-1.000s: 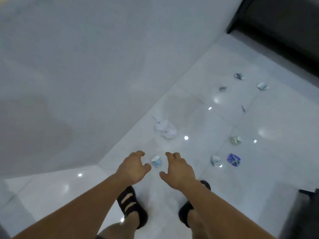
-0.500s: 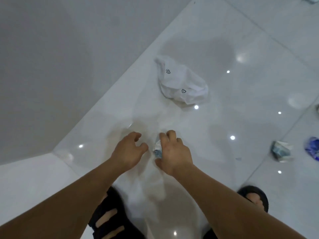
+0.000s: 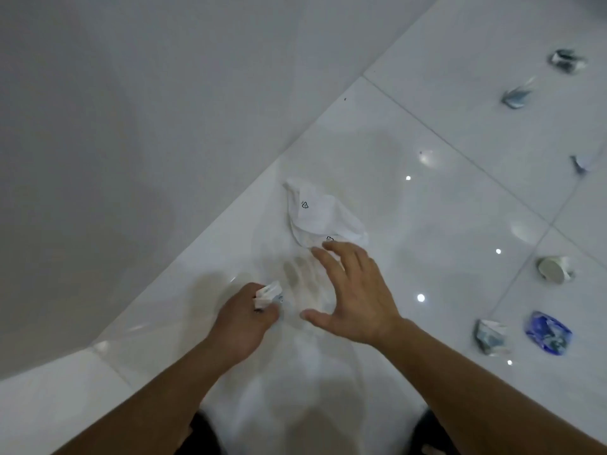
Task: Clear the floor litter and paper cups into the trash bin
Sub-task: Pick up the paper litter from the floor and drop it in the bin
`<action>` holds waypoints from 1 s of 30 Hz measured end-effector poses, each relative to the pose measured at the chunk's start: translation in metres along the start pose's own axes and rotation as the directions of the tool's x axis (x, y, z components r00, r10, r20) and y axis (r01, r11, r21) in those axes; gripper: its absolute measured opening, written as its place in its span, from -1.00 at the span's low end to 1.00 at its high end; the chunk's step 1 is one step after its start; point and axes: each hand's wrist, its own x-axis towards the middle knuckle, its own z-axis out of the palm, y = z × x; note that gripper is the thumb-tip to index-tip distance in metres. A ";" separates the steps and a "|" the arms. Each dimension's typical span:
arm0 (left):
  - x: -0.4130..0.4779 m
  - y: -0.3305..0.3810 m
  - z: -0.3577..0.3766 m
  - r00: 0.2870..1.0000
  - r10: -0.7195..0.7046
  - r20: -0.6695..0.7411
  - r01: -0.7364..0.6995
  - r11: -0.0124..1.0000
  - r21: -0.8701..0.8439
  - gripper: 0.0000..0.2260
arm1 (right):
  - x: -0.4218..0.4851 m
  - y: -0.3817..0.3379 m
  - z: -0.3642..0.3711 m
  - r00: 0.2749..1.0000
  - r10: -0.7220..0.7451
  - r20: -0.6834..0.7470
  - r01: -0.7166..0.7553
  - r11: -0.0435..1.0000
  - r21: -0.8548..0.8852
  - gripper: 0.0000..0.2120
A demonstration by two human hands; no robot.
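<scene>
My left hand point(image 3: 244, 318) is closed around a small crumpled white-and-blue paper cup point(image 3: 268, 293), held just above the glossy white floor. My right hand point(image 3: 353, 290) is open with fingers spread, its fingertips close to a crumpled white plastic bag point(image 3: 320, 216) lying near the wall. More litter lies to the right: a crushed pale cup point(image 3: 554, 269), a crumpled white-blue cup point(image 3: 491, 336), a blue wrapper point(image 3: 548, 332), and three small scraps point(image 3: 566, 60) point(image 3: 515, 96) point(image 3: 579, 163) farther off. No trash bin is in view.
A plain white wall point(image 3: 131, 142) runs diagonally along the left, meeting the tiled floor point(image 3: 443, 198). My feet in dark sandals show at the bottom edge.
The small cup passed from my right hand into my left hand. My right hand opened and moved up toward the white plastic bag. The view pulled back a little.
</scene>
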 end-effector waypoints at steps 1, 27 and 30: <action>0.005 -0.004 -0.004 0.999 0.001 -0.039 0.001 0.999 0.050 -0.93 | 0.014 0.012 -0.001 1.000 0.013 -0.018 -0.015 0.997 -0.078 -0.09; -0.166 0.235 -0.069 0.993 0.119 0.006 -0.119 0.984 0.135 -0.90 | -0.060 -0.029 -0.275 0.919 0.375 0.125 -0.387 0.917 0.099 -0.82; -0.235 0.325 -0.082 0.981 0.186 0.060 -0.191 0.976 0.109 -0.91 | -0.105 -0.042 -0.375 0.909 0.385 0.157 -0.411 0.890 0.198 -0.84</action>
